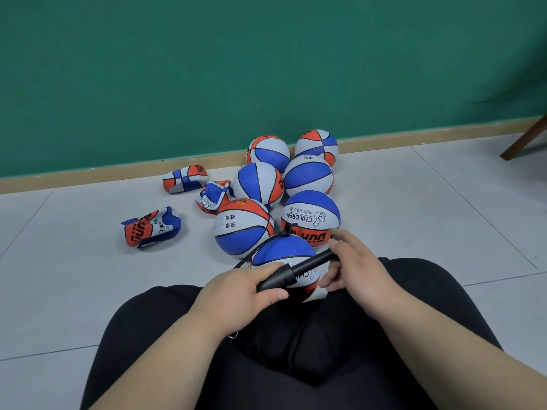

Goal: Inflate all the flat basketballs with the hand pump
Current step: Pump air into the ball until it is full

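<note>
While the basketball point(284, 250) sits wedged between the knees point(165, 315) to steady it, left hand point(251, 294) fingers grip the hand pump point(299, 270) barrel, right hand point(355, 261) fingers curl round its handle, hose point(257, 250) reaching the valve; three flat basketballs point(151, 227) wait far left on the floor point(88, 276).

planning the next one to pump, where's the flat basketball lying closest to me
The closest flat basketball lies alone on the floor in the head view's left half, to your left of the inflated ball nearest it, not touching it.
</note>
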